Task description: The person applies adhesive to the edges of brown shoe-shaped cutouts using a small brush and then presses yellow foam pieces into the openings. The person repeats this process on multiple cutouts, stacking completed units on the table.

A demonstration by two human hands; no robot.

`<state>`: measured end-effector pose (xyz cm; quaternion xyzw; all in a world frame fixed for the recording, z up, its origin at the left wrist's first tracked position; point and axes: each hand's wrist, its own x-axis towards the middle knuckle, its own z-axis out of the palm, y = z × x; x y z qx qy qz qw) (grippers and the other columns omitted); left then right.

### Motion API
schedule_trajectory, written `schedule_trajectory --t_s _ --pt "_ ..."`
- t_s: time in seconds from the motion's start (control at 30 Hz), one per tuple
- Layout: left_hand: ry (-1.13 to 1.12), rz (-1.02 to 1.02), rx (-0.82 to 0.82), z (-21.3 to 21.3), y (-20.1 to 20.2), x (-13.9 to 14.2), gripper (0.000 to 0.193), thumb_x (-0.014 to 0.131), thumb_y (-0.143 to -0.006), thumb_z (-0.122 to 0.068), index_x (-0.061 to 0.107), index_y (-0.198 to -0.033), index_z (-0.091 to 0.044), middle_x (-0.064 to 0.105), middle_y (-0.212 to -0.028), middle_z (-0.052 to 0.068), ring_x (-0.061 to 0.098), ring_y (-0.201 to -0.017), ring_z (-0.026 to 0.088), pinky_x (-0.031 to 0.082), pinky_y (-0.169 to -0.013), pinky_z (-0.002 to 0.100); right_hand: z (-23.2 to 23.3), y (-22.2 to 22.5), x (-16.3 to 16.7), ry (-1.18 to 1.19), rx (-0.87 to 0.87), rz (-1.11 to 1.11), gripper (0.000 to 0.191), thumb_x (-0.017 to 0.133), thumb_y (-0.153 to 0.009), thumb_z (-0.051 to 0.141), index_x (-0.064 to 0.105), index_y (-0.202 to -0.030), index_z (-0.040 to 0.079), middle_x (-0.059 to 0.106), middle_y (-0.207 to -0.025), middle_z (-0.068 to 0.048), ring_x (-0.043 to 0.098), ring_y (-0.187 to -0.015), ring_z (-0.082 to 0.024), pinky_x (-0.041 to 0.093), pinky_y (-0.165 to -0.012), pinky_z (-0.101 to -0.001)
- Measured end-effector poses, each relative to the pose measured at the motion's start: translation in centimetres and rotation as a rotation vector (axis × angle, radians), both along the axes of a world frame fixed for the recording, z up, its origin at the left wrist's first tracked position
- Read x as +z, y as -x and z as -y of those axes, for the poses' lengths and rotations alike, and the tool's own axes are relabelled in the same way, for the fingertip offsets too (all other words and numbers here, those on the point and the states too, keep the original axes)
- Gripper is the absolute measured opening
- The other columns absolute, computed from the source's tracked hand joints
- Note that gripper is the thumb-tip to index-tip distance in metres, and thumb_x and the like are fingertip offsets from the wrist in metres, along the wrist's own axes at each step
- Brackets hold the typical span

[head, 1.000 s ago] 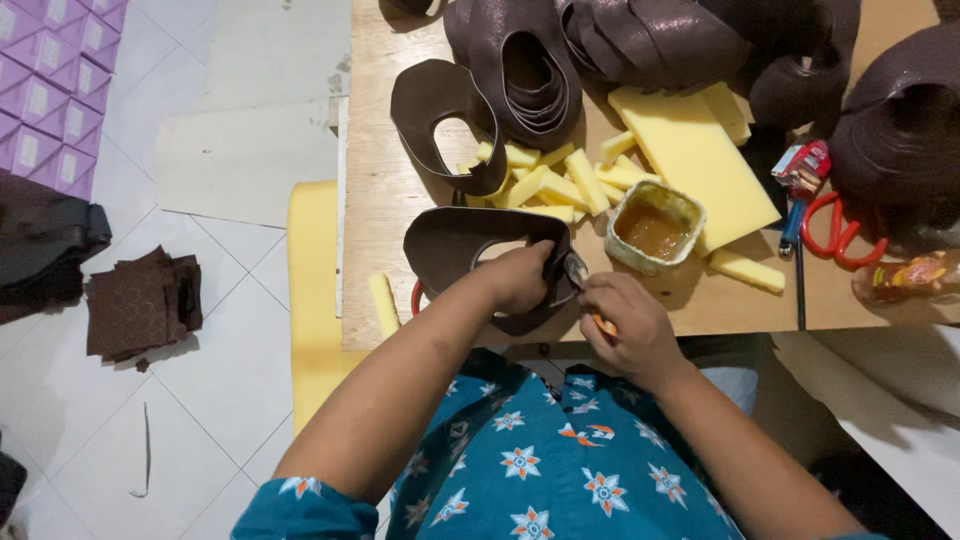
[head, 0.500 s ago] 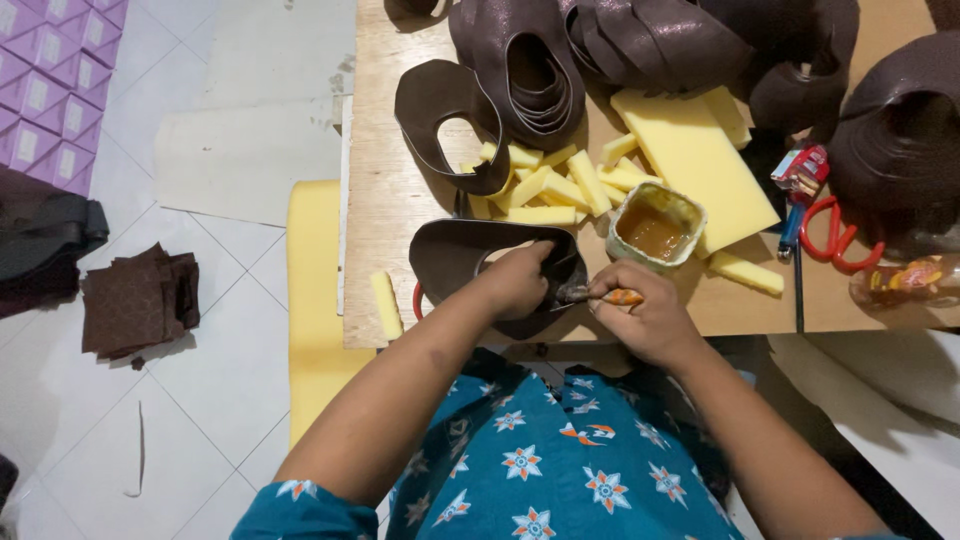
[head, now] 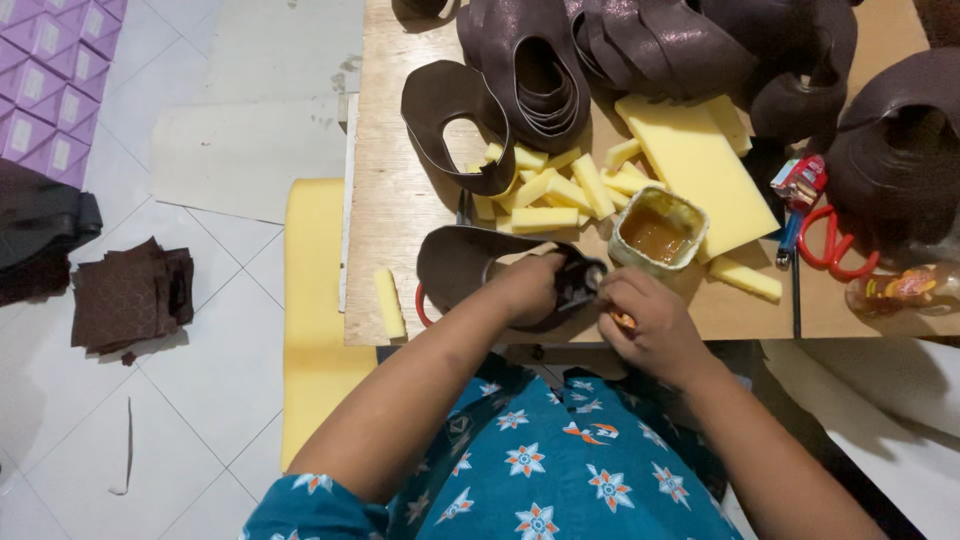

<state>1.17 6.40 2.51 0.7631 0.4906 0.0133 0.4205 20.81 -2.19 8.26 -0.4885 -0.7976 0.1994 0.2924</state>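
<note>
My left hand (head: 528, 288) presses down on a dark brown curved leather shoe piece (head: 455, 268) lying at the near edge of the wooden table (head: 385, 220). My right hand (head: 645, 320) grips a small tool with an orange handle, its tip touching the leather right beside my left fingers. Just beyond the hands stands an open tub of amber glue (head: 656, 232). Small yellow foam strips (head: 548, 190) lie in a heap behind the leather piece.
A large yellow foam sheet (head: 690, 170) and stacks of dark brown leather pieces (head: 540, 70) fill the far side. Red-handled scissors (head: 838, 245) lie at right. A yellow foam slab (head: 312, 310) leans beside the table; brown squares (head: 130, 295) lie on the tiled floor.
My right hand has shifted slightly toward the table edge with the tool still at the leather. My left hand stays on the piece.
</note>
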Motion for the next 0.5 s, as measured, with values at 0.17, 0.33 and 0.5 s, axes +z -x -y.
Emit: schedule_trajectory --t_s 0.17,0.33,0.5 --pt "0.013 0.026 0.206 -0.1 -0.7 1.5 0.037 0.063 -0.083 -0.016 0.065 -0.116 0.000 0.069 -0.118 0.025 0.065 -0.112 0.040 0.052 -0.095 0.046 0.4 -0.4 -1.1 0.037 -0.044 -0.186 0.019 0.071 -0.080 0.000 0.063 -0.097 0.003 0.067 -0.108 -0.013 0.068 -0.103 -0.028 0.054 -0.090 -0.0340" --pt "-0.099 0.057 0.262 2.0 -1.2 4.0 0.031 0.062 -0.093 -0.030 0.072 -0.102 -0.003 0.072 -0.109 0.024 0.068 -0.105 0.040 0.053 -0.095 0.047 1.1 -1.1 -2.5 0.072 -0.067 -0.206 0.020 0.071 -0.081 -0.001 0.065 -0.101 0.003 0.068 -0.114 -0.014 0.068 -0.106 -0.028 0.053 -0.091 -0.0343" --pt "-0.717 0.288 0.197 1.5 -1.8 4.8 0.025 0.061 -0.079 -0.021 0.071 -0.098 -0.007 0.072 -0.100 0.015 0.069 -0.098 0.035 0.054 -0.085 0.049 1.4 -1.4 -3.1 0.033 -0.036 -0.174 0.027 0.070 -0.076 -0.003 0.065 -0.103 0.002 0.068 -0.117 -0.015 0.067 -0.111 -0.031 0.053 -0.095 -0.0367"
